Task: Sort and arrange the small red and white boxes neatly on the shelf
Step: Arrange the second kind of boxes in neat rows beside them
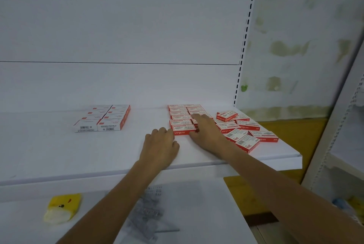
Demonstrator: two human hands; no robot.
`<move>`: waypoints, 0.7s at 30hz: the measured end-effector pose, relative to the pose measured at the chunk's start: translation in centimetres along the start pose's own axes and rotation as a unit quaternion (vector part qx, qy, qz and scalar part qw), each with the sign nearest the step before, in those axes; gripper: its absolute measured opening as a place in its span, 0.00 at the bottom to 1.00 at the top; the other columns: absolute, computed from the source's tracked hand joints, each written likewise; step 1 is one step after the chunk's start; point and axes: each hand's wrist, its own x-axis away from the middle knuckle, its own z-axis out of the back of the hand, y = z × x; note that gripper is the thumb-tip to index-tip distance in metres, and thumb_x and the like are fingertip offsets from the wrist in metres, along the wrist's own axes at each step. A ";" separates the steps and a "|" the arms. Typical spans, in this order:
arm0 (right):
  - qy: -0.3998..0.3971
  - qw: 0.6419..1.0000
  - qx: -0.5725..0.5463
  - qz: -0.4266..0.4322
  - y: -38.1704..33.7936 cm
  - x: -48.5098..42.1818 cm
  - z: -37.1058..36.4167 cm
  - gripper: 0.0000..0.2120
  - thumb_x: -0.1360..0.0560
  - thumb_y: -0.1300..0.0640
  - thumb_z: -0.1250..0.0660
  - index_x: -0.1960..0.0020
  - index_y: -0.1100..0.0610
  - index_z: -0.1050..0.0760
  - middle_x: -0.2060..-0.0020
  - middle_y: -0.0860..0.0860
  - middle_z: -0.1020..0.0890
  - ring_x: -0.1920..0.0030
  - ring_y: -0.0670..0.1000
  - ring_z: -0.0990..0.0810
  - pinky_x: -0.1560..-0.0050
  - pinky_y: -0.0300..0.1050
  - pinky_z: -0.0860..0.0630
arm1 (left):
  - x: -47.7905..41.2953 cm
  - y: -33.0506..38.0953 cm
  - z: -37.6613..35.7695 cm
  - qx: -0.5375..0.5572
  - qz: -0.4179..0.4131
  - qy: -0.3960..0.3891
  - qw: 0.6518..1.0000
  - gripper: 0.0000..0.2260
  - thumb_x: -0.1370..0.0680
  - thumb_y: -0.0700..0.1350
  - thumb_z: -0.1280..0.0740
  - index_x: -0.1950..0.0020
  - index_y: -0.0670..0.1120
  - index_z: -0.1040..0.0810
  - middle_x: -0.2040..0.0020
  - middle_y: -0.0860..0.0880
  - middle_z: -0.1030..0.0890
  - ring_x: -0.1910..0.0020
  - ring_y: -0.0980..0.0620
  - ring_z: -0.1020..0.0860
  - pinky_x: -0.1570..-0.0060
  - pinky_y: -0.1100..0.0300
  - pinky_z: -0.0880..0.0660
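- The shelf [59,155] carries three groups of small red and white boxes, and both hands reach over its front edge.
- A neat block [180,114] of boxes lies flat, right of the middle. It is two columns wide and runs from the back edge toward the front.
- The front box [182,131] closes the left column, its red side facing the front edge.
- The left hand [160,145] rests on the shelf, knuckles up and fingers curled under, against the left end of the front box. The thumb lies just before that box. Whether the fingers actually hold the box I cannot tell.
- The right hand [205,132] lies palm down on the right column. Its fingers are straight, point to the back edge and press on the box tops; it grasps nothing.
- A loose heap [246,125] of boxes fills the right end of the shelf, just beside the block. They are turned at odd angles, some overlap, and the nearest lie close to the front edge.
- Left of the middle and well apart from the block, white-topped boxes [104,118] with red sides stand in a tidy two-column group by the back edge.
- On the lower shelf [206,204] lie a yellow pack [63,206] at the left and a blurred clear bag [145,214] of grey pieces between the forearms.
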 end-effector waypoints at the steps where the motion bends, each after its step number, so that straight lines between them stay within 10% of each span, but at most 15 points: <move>1: 0.002 1.000 -0.002 0.007 0.1 0.3 0.3 0.21 0.25 0.58 0.37 0.33 0.55 0.33 0.42 0.55 0.26 0.43 0.54 0.27 0.42 0.49 0.27 | 0.0 0.0 0.0 -0.004 -0.010 0.004 1.000 0.14 0.19 0.50 0.46 0.38 0.46 0.29 0.39 0.49 0.24 0.44 0.51 0.26 0.41 0.58 0.31; 15: 0.011 0.998 0.068 -0.016 8.5 -2.3 7.2 0.23 0.28 0.69 0.38 0.34 0.57 0.31 0.37 0.53 0.26 0.38 0.52 0.28 0.37 0.46 0.30 | -1.2 2.5 0.2 0.130 -0.063 0.012 0.989 0.10 0.23 0.51 0.38 0.45 0.51 0.23 0.46 0.54 0.21 0.50 0.56 0.25 0.46 0.59 0.26; 21: -0.082 0.993 0.090 0.003 12.3 -4.4 8.3 0.23 0.28 0.60 0.35 0.34 0.52 0.30 0.33 0.51 0.30 0.32 0.52 0.34 0.33 0.47 0.38 | -3.7 7.2 -1.6 0.151 -0.093 0.007 0.984 0.08 0.22 0.48 0.38 0.47 0.49 0.22 0.48 0.53 0.21 0.50 0.56 0.25 0.50 0.62 0.26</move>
